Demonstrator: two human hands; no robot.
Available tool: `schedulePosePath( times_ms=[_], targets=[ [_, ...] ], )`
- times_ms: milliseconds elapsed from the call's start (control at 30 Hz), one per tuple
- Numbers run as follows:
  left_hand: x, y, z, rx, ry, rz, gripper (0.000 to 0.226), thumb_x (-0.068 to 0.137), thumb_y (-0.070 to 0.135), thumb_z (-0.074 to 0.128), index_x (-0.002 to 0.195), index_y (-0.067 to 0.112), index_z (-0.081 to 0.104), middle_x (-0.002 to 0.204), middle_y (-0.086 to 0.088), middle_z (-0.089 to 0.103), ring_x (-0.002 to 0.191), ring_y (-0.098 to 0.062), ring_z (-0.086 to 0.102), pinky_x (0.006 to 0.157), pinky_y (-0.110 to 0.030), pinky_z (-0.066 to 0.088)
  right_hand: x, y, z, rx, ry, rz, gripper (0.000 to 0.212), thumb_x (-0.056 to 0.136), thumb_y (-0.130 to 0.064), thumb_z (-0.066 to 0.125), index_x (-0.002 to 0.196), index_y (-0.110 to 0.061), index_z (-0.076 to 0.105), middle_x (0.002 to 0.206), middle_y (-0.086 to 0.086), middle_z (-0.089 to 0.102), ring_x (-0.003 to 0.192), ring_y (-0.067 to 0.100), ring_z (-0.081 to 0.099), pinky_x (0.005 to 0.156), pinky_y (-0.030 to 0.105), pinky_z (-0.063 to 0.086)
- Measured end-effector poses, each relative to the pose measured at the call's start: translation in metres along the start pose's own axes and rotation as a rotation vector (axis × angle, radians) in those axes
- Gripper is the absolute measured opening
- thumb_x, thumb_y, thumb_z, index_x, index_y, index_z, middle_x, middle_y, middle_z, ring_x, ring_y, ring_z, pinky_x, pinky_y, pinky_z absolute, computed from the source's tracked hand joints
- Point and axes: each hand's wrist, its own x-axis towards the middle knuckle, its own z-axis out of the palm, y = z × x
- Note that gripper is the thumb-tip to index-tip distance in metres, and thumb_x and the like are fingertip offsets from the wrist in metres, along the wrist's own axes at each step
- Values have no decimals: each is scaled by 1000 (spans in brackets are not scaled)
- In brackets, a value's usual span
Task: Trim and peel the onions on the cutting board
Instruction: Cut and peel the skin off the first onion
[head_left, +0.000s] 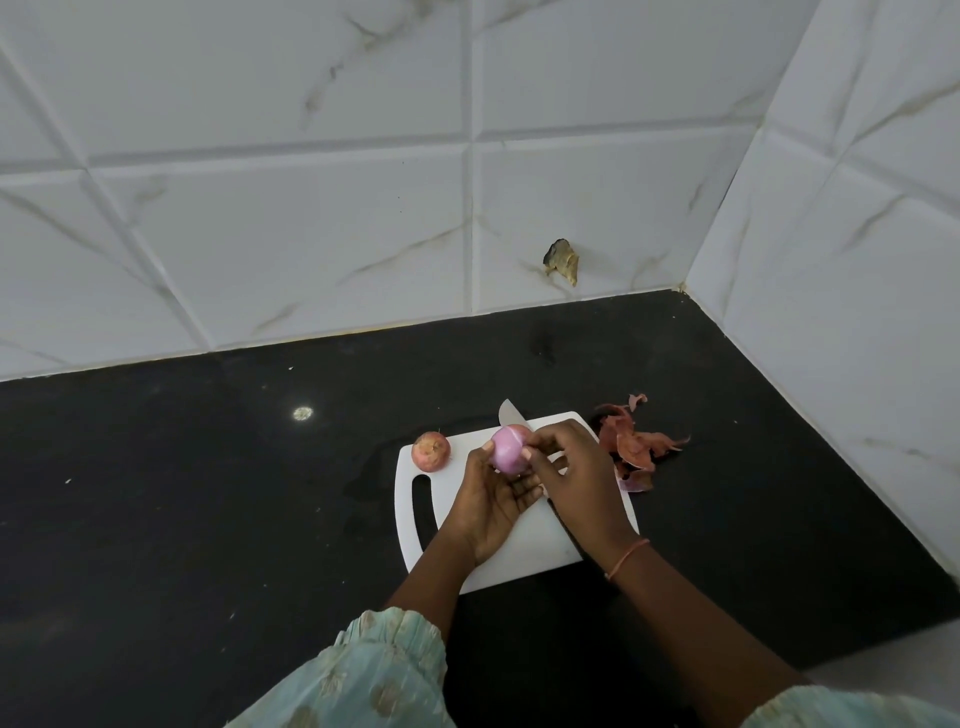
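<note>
An unpeeled onion (430, 450) sits at the cutting board's (524, 551) far-left corner. Above the board's far edge, the left hand (491, 506) cups the peeled onion (510, 449) while right hand (574, 475) fingertips pinch its skin. Slick, it could slip onto the knife (511, 412) beneath.

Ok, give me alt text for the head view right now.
Over a white cutting board, the left hand holds a mostly peeled onion while the right hand pinches its skin. An unpeeled onion sits at the board's far left corner, a knife lies under the hands, and peels are piled on the black counter.
</note>
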Motion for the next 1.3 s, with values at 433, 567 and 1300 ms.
schedulePosePath(
  times_ms=[433, 567, 1300],
  targets=[
    [-1, 1, -1, -41, -8, -14, 57, 94, 43, 51, 135, 4, 54, 129, -26, 56, 115, -31, 54, 108, -41, 42, 1, 4, -3, -70, -30, -38, 5, 92, -17, 62, 91, -19, 58, 91, -11, 59, 90, 7, 58, 71, 18, 49],
    [0, -1, -1, -67, 9, -18, 70, 84, 38, 67, 144, 9, 44, 131, -25, 58, 110, -29, 57, 101, -38, 49, 3, 6, -6, -43, -31, 56, 6, 93, -14, 60, 92, -19, 58, 87, -15, 57, 89, -2, 57, 71, 12, 47],
    [-6, 1, 5, -207, -183, 144, 70, 77, -14, 62, 132, 29, 61, 142, -14, 52, 121, -30, 59, 93, -35, 54, 6, 10, -9, -116, -32, -6, 9, 89, -22, 67, 91, -14, 70, 85, -6, 67, 83, 9, 62, 74, 35, 55]
  ],
)
